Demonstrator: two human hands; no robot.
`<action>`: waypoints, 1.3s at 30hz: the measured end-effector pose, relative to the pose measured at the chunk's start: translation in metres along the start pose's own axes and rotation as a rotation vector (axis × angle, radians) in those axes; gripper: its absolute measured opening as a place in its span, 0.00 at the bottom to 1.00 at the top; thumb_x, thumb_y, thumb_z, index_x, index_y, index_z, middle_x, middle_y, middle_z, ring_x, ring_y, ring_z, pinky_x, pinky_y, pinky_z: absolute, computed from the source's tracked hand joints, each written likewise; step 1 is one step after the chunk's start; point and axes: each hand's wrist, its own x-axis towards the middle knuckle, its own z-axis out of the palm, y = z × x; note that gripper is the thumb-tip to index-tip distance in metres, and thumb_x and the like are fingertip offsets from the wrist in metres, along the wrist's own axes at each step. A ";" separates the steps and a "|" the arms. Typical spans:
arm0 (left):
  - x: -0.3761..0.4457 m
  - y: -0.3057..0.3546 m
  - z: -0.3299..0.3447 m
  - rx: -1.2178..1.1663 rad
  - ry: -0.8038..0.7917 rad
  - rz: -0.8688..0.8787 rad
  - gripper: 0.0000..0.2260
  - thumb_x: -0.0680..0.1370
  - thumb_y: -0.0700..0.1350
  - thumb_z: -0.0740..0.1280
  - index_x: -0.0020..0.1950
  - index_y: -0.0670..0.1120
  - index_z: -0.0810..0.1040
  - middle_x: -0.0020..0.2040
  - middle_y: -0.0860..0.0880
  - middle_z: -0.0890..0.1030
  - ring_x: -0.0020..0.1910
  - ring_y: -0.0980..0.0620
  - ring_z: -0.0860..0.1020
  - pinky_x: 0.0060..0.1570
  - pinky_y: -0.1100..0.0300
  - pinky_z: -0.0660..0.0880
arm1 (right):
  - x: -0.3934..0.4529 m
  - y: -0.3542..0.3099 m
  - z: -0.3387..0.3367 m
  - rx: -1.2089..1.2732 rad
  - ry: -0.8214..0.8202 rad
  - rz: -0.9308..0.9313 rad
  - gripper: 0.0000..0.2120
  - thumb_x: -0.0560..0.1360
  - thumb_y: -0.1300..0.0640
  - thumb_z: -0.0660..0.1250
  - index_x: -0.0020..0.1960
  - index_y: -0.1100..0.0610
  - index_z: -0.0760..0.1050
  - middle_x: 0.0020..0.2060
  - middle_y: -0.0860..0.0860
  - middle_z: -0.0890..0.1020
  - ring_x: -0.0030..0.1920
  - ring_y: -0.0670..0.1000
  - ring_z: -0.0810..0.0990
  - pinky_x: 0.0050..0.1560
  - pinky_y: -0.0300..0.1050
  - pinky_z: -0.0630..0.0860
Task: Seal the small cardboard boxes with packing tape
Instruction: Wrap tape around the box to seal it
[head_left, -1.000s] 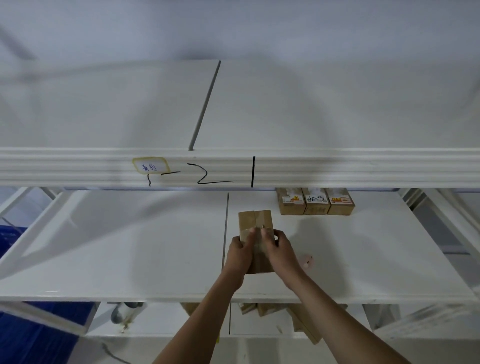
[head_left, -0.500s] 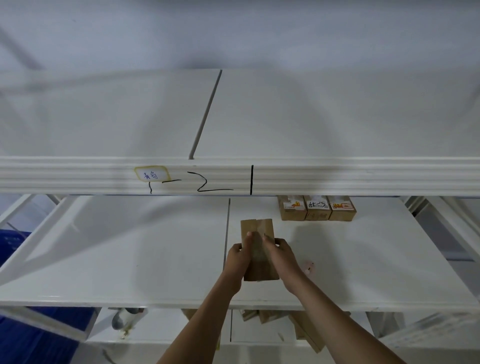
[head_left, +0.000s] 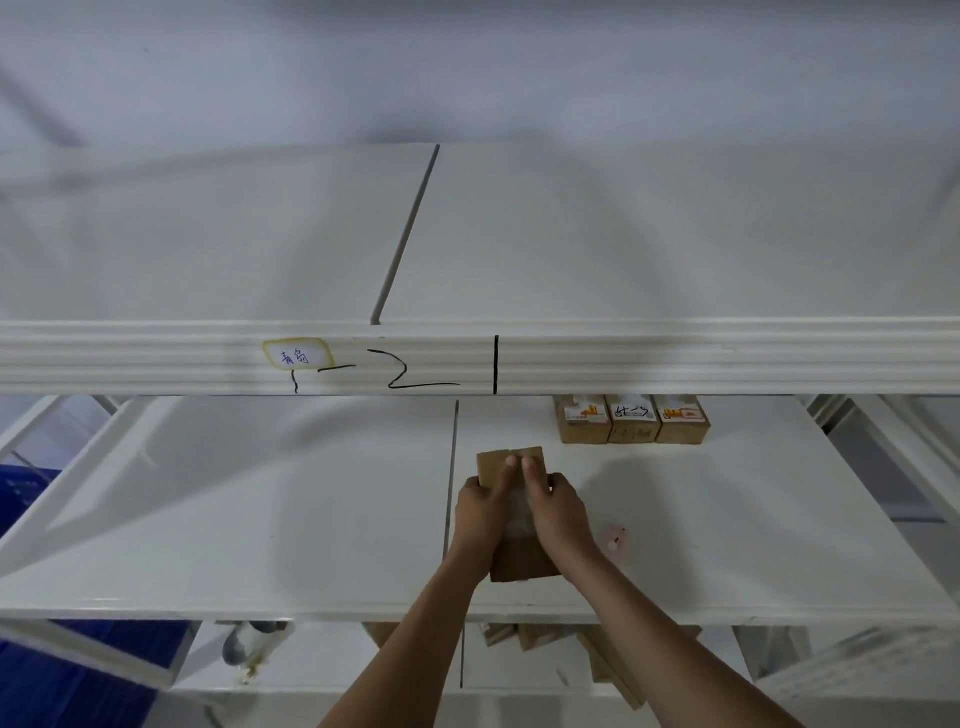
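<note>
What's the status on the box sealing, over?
Both hands, left hand and right hand, grip the cardboard box, thumbs pressing its taped seam. Three labelled boxes behind, apart. Nothing in the way.

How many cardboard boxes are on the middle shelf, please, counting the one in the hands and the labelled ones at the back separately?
Plain brown cardboard box gripped by the left hand and right hand: 1
Small brown cardboard boxes with white labels, in a row at the back: 3
Total: 4
</note>
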 end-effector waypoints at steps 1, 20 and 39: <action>0.001 0.000 0.001 0.022 0.010 0.012 0.24 0.76 0.64 0.69 0.56 0.43 0.78 0.48 0.45 0.85 0.45 0.47 0.85 0.46 0.50 0.83 | 0.000 0.000 0.001 -0.029 0.013 -0.014 0.29 0.80 0.33 0.53 0.56 0.58 0.74 0.47 0.53 0.81 0.44 0.49 0.79 0.39 0.42 0.73; -0.008 0.004 -0.009 0.019 -0.164 -0.019 0.25 0.82 0.57 0.63 0.75 0.51 0.63 0.60 0.49 0.78 0.54 0.51 0.80 0.46 0.58 0.82 | 0.011 0.004 -0.011 0.173 -0.121 0.166 0.34 0.80 0.34 0.59 0.76 0.55 0.63 0.68 0.55 0.74 0.63 0.56 0.76 0.48 0.46 0.76; -0.034 0.059 0.058 0.636 -0.167 0.203 0.24 0.84 0.52 0.58 0.79 0.51 0.55 0.67 0.39 0.69 0.60 0.40 0.77 0.57 0.56 0.75 | -0.003 0.004 -0.090 -0.070 0.054 -0.005 0.26 0.81 0.37 0.58 0.64 0.60 0.67 0.55 0.55 0.80 0.49 0.54 0.78 0.47 0.45 0.73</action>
